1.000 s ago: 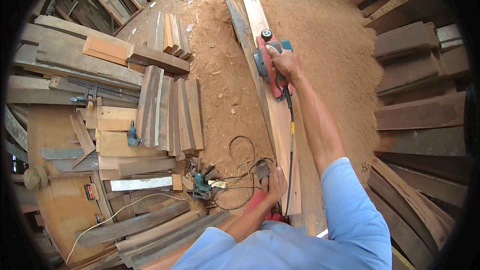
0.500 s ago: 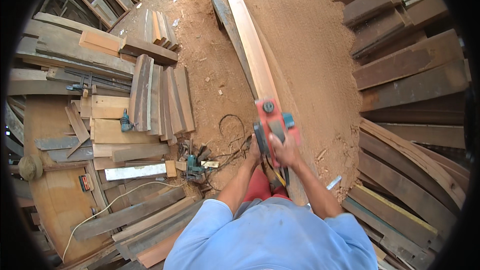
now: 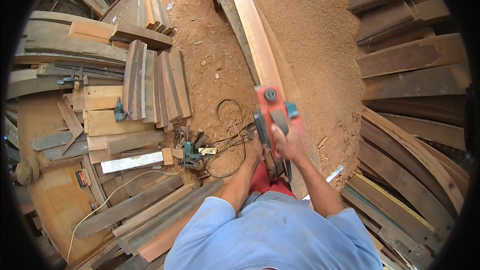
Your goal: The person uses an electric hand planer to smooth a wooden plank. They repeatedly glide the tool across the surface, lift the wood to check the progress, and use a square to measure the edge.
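A red electric hand planer [image 3: 267, 105] with a round black knob rests on a long pale wooden board [image 3: 254, 40]. My right hand [image 3: 289, 142] is wrapped around its rear handle. Close against the planer's left side, beside a round black part, my left hand [image 3: 258, 148] is closed on it, though its fingers are partly hidden. The board stretches away from me, past the planer's front end. A weathered grey beam [image 3: 231, 17] lies along the board's left side.
Black cable [image 3: 244, 156] loops on the sawdust-covered ground [image 3: 310, 35] left of the planer. Nearby stands a green power tool [image 3: 190, 154] amid offcuts. Wood stacks [image 3: 157, 90] line the left, with a teal drill [image 3: 120, 110] on them. Dark planks [image 3: 410, 62] are piled along the right.
The view has shifted a little, so the surroundings sit higher in the picture. Both hands keep their hold on the planer, which has barely moved along the board.
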The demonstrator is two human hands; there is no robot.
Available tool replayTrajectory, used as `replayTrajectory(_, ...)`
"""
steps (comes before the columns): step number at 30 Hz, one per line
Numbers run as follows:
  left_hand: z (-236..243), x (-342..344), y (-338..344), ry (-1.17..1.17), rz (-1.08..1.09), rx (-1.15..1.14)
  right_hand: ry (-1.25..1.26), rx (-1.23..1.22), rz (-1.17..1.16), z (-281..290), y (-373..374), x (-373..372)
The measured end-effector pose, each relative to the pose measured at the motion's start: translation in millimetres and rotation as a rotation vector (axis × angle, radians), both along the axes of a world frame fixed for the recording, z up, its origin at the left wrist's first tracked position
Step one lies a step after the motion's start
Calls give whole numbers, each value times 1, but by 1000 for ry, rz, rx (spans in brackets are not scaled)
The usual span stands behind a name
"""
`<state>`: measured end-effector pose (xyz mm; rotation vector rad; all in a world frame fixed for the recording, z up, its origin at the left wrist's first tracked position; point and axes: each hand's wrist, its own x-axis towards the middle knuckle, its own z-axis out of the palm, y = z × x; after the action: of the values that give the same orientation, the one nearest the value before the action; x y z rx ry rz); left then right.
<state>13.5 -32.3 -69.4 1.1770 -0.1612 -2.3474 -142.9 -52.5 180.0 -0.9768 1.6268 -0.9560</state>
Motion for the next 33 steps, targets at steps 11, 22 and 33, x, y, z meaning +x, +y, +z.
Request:
replayTrajectory(11,-31,1,30,-226,-238,-303,49,-71,25,-10,-257,-46)
replayTrajectory(22,46,52,110,-535,-1312,-959,-42,10,29,-14,-36,-20)
replayTrajectory(33,20,59,111,-835,-972,-985,-56,-60,-42,-6,146,12)
